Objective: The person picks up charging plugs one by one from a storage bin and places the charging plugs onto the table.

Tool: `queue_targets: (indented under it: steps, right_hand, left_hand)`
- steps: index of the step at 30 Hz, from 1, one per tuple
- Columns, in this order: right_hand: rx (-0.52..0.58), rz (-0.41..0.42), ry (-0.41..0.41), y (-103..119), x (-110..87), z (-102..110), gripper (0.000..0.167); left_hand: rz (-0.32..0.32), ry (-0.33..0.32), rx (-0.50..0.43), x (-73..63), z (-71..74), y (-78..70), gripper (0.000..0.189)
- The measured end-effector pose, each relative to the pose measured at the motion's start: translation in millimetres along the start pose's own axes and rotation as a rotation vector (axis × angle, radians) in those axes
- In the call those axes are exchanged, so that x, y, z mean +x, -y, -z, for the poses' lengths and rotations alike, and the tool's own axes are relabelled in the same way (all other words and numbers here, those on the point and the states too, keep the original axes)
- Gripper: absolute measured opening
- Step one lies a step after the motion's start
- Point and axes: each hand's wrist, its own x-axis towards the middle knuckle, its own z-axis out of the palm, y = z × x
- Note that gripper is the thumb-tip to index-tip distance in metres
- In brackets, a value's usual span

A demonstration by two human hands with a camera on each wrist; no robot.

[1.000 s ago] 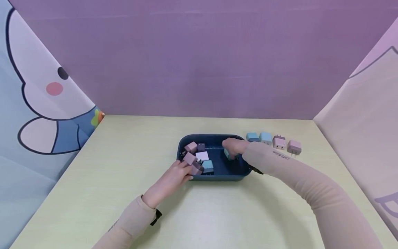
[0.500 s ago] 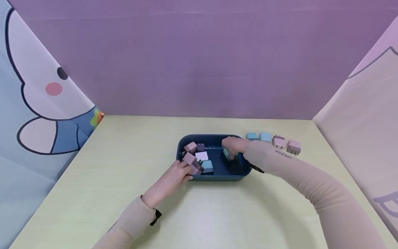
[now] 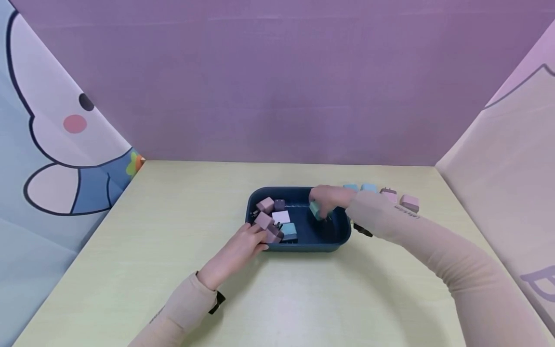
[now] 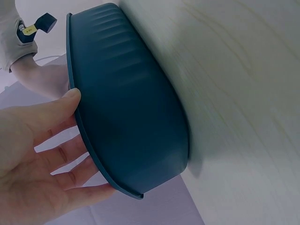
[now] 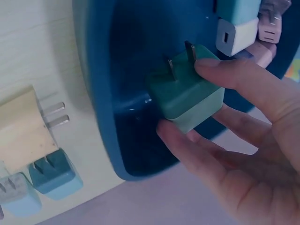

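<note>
A dark blue plastic bin (image 3: 310, 248) stands on the table. My left hand (image 3: 244, 242) holds its front left rim, thumb on the rim and fingers over it in the left wrist view. Over the right part of the bin, my right hand (image 3: 333, 196) pinches a green plug-in charger (image 5: 187, 89) between thumb and fingers. Its two metal prongs point away from my palm. Chargers fill the bin's left side: a pink one (image 3: 265, 205), a dark purple one (image 3: 279, 205), a white one (image 3: 281, 217), a blue one (image 3: 289, 232) and others beside my left fingers.
Right of the bin lies a row of chargers, two blue (image 3: 369, 188) and two pink (image 3: 409, 201), partly behind my right sleeve. A larger cream charger (image 5: 23, 131) lies near them in the right wrist view. A purple backdrop (image 3: 277, 86) borders the table's back.
My right hand and forearm have shifted slightly up and right, and the green charger has risen a little with them. My left hand and the bin have stayed put.
</note>
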Motion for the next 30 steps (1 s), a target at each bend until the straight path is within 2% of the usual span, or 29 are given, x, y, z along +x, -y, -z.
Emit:
queue_targets:
  steps: [5,14,21,30]
  right_hand:
    - [-0.009,0.033,-0.037,-1.0,-8.0,6.6,0.047]
    - [0.061,0.012,-0.07,-7.2,-19.1,16.5,0.048]
    - [0.048,0.041,-0.111,-16.6,-23.3,19.1,0.048]
    - [0.116,0.007,-0.123,-27.4,-32.3,20.2,0.052]
  left_hand:
    - [-0.004,-0.002,0.004,0.0,-1.1,0.4,0.012]
    - [0.008,0.01,-0.007,0.1,0.5,-0.2,0.012]
    - [0.0,0.005,-0.007,-0.4,0.0,0.0,0.011]
    - [-0.008,-0.003,-0.005,-0.1,0.4,-1.5,0.012]
